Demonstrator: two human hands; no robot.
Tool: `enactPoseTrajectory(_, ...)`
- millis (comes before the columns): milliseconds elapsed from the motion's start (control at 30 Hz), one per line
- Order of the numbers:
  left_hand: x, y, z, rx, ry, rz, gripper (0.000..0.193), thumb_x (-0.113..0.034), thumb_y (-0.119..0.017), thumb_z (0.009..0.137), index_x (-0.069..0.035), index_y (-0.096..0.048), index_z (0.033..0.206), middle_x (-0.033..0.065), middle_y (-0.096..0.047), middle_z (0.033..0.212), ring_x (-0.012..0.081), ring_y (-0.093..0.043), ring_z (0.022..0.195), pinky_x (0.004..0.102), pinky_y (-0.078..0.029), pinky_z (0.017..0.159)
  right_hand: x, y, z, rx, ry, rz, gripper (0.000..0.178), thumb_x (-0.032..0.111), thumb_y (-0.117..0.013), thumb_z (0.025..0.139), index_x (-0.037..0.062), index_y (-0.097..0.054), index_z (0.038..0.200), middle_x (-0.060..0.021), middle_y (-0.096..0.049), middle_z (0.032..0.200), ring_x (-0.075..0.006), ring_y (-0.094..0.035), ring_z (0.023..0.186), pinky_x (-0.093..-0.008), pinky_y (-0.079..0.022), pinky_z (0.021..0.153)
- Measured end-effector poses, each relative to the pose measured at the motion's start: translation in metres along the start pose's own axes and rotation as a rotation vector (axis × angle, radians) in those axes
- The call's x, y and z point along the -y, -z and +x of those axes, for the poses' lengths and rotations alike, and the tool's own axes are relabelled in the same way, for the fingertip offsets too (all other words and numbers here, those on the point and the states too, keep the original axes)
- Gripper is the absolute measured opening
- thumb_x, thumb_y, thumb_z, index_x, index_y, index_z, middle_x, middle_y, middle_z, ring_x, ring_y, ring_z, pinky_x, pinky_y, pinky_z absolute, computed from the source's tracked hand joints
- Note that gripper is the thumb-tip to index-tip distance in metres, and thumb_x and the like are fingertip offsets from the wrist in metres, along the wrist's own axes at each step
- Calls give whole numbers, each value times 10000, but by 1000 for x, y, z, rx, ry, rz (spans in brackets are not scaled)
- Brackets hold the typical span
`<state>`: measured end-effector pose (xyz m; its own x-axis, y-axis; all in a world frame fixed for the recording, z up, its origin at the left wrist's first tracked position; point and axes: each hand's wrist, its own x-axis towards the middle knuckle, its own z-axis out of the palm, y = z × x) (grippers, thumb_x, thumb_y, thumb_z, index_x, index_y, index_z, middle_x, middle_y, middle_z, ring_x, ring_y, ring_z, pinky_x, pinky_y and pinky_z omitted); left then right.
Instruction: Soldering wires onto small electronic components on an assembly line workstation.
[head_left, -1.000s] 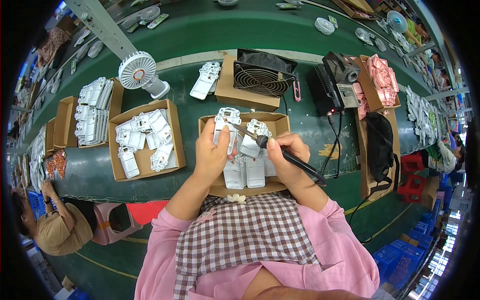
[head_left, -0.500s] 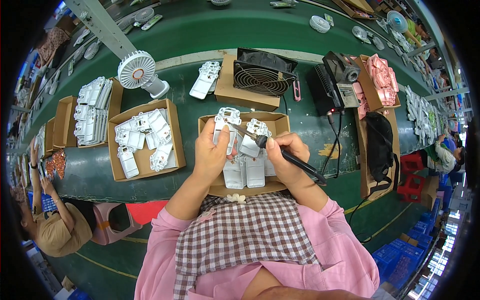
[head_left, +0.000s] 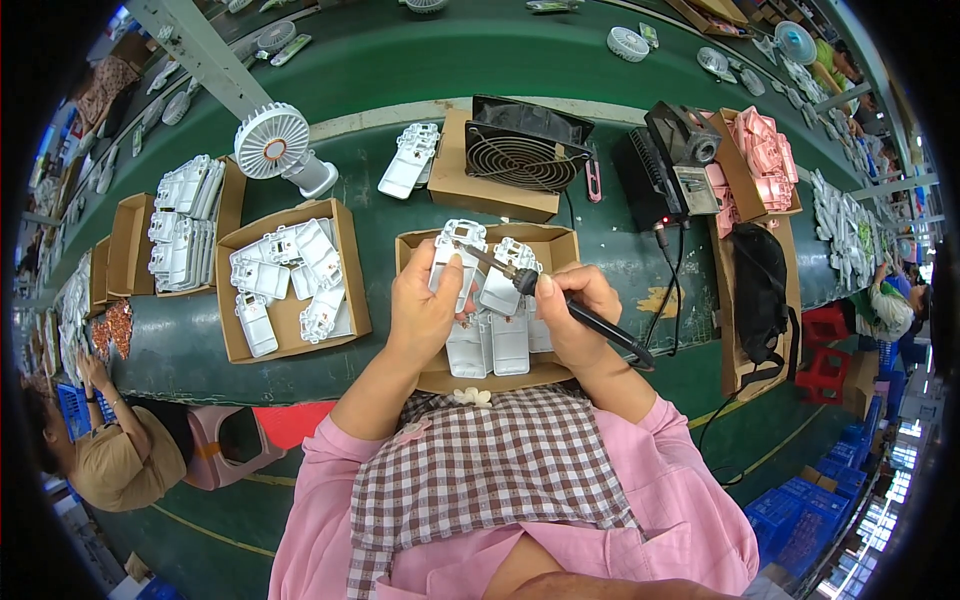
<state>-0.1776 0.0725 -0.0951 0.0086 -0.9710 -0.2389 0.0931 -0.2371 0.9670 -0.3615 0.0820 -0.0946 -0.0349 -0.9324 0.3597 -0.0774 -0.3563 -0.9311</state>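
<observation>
My left hand (head_left: 424, 305) grips a white plastic housing (head_left: 452, 272) between thumb and fingers, above a cardboard box (head_left: 440, 377). In my right hand (head_left: 577, 312) is a soldering iron (head_left: 600, 326) with a black handle, slanting up to the left. Its metal tip reaches the upper part of the held housing; whether it touches, I cannot tell. More white housings (head_left: 510, 345) lie in the box beneath my hands. Another white housing (head_left: 408, 162) rests on the bench behind the box.
A second box (head_left: 362, 318) of white housings stands left, near a white fan (head_left: 273, 143). A black framed fan (head_left: 528, 150) sits on cardboard at the back. To the right are a black soldering station (head_left: 650, 180) and pink parts (head_left: 765, 160). Behind runs a green conveyor (head_left: 520, 60).
The held housing has shifted and tilted slightly, with the iron's tip still at its upper part. Fans on the conveyor have moved left. A co-worker at the left has lowered an arm.
</observation>
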Motion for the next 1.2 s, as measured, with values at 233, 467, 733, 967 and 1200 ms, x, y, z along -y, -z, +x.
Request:
enactPoseTrajectory(233,-3,-1,-1,12,-8,3,193,-147,-504,988,-47,-575,1137,37,-647,772,64,-589,555,207,-471,456,2,-1,2,12,5,4,150,49,-704,866,20,-560,837,-56,-613,695,-82,-535,579,-232,-420,515)
enactPoseTrajectory(467,11,2,1,14,-28,-24,174,-158,-503,999,-50,-587,1107,35,-645,775,64,-584,577,202,-467,492,-3,5,-3,-11,-3,-74,140,48,-702,861,33,-567,831,-62,-613,700,-98,-542,592,-250,-429,529)
enactPoseTrajectory(733,-7,22,-28,-215,-546,673,334,-148,-603,933,12,-568,1225,190,-677,960,298,-670,847,338,-511,746,-4,10,-5,-94,11,151,122,54,-589,926,35,-486,864,-75,-548,711,-102,-514,569,-234,-423,549)
enactPoseTrajectory(967,-20,170,-46,-739,70,1628,243,-189,-651,853,18,-564,947,220,-687,829,375,-685,747,445,-548,664,-4,9,-5,-38,23,160,118,53,-603,923,32,-493,884,-76,-547,727,-96,-519,570,-228,-422,535)
enactPoseTrajectory(1200,-3,207,-36,-698,281,1567,492,-345,-804,715,24,-579,949,241,-685,873,404,-680,829,474,-543,726,-1,12,-3,-13,-19,142,120,29,-629,903,22,-514,867,-67,-571,738,-84,-524,586,-228,-423,542)
